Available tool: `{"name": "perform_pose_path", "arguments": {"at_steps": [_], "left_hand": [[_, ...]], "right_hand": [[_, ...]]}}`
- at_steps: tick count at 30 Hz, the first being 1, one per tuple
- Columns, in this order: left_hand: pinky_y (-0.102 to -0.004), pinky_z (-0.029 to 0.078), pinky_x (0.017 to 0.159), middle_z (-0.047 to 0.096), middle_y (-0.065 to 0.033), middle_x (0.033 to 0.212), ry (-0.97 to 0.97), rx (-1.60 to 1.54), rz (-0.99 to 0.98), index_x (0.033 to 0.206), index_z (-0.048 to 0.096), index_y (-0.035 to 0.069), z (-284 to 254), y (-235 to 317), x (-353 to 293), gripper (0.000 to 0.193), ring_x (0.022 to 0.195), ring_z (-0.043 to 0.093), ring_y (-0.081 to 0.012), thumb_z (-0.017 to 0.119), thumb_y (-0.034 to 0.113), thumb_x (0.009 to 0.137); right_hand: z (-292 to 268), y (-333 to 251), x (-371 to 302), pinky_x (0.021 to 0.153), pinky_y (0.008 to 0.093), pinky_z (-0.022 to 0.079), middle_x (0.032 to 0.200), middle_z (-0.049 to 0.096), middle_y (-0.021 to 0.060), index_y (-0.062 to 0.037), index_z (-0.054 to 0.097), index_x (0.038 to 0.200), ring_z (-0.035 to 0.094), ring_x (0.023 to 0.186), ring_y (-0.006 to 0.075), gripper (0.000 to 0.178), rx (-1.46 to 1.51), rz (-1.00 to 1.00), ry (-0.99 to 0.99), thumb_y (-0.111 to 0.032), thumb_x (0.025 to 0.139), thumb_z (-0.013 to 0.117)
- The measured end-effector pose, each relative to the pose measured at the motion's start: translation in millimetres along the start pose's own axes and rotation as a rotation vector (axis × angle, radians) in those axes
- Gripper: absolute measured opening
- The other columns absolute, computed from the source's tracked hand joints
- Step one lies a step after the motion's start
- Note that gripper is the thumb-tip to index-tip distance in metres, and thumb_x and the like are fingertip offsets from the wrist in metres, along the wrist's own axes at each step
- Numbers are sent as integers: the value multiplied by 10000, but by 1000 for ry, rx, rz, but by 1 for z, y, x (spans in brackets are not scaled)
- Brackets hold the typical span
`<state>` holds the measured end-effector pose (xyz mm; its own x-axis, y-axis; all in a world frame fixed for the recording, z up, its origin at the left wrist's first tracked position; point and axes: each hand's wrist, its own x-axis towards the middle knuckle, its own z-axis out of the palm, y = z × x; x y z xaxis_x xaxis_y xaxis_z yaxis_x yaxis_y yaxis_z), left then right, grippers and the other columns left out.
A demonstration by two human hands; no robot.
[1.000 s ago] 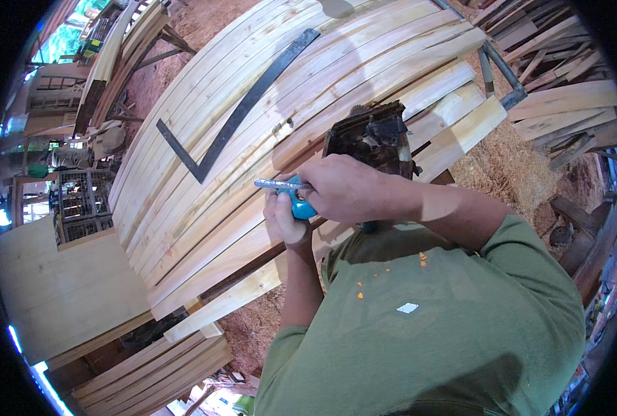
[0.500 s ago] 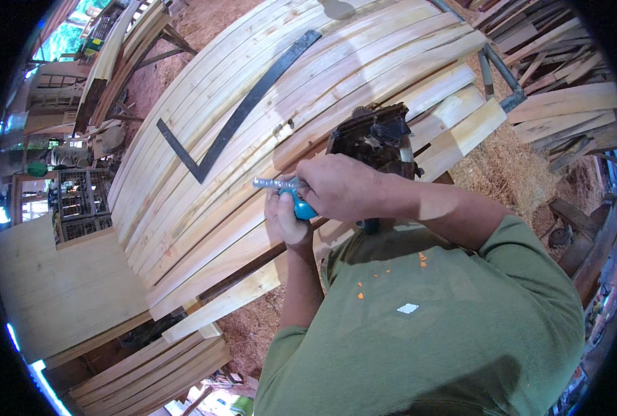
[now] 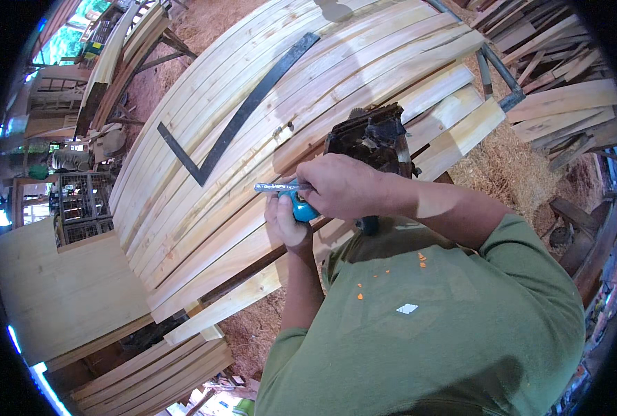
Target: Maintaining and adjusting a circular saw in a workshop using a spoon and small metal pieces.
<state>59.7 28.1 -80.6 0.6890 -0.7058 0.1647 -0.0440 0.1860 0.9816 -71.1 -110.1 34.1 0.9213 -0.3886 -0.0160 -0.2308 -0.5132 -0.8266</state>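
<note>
My left hand [image 3: 289, 220] is closed around a rounded teal plastic piece [image 3: 302, 208], thumb lying along its side. My right hand [image 3: 339, 186] pinches a narrow silvery bar [image 3: 273, 187] at the top of the teal piece; the bar sticks out to the left, and its kind is unclear. The fingers hide much of both parts. Just beyond my right hand, a dark, grimy machine [image 3: 374, 139] with a small toothed wheel [image 3: 357, 111] rests on the boards. My right forearm partly covers it.
Long pale boards [image 3: 253, 139] lie side by side beneath my hands, with a dark metal square [image 3: 235, 114] on them. A metal frame [image 3: 502, 76] stands at the far right end. Wood shavings [image 3: 509, 173] and stacked offcuts [image 3: 544, 55] lie to the right; a plywood sheet [image 3: 65, 277] is at left.
The silvery bar is turned slightly, now showing a narrower, smoother side. Both hands stay nearly in place over the boards.
</note>
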Motion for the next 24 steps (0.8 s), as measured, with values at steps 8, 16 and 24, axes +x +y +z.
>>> {"name": "perform_pose_path", "arguments": {"at_steps": [8, 16, 24], "left_hand": [[-366, 508, 904, 663, -149, 1122, 0, -9, 51, 1137, 647, -111, 6, 3, 1, 481, 997, 644, -218, 479, 324, 1019], [-356, 506, 916, 677, -162, 1111, -34, 9, -1, 1196, 643, -108, 6, 8, 4, 501, 1003, 650, -231, 507, 318, 969], [-357, 527, 907, 692, -165, 1104, -9, -3, 21, 1254, 600, -124, 4, 1, 4, 556, 989, 673, -235, 485, 357, 998]], "right_hand": [[-7, -4, 2, 849, 532, 553, 894, 700, 318, 55, 698, 946, 705, 924, 474, 259, 52, 41, -18, -181, 926, 592], [-11, -3, 0, 805, 478, 565, 858, 709, 264, 47, 671, 977, 717, 859, 429, 226, 88, 6, -6, -169, 923, 632], [-8, -2, -10, 783, 499, 548, 859, 703, 262, 47, 689, 967, 704, 864, 443, 235, 114, 58, 61, -185, 943, 665]]}}
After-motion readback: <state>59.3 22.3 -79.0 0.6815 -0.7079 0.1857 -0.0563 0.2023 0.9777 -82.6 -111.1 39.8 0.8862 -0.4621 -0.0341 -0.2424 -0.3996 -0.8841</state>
